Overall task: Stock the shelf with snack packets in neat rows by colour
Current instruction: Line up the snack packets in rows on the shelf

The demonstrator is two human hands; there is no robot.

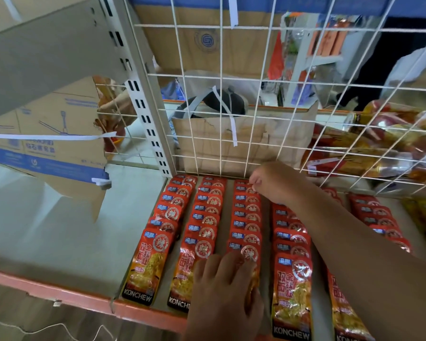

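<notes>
Packets (202, 225) lie in overlapping rows on the shelf (59, 242); wire grid (220, 94) behind them, cardboard box (47, 134) left

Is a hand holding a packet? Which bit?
The right hand pinches the top edge of the third row's back packet. The left hand just rests flat on its front packet.

Shelf (71, 237): pale grey board, orange front edge along near side. White wire grid (221, 94) stands as back panel on far side. White slotted upright (143, 109) at left of grid. Behind grid, far: large brown cardboard box (207, 45) with round blue logo. Just behind grid: brown paper bag (231, 143), dark item with grey straps on top. Left: 1 cardboard box (47, 134) with blue band and fan drawing, white strap across it. Near left, below shelf edge: brown floor (35, 316). Light soft, bright.
</notes>
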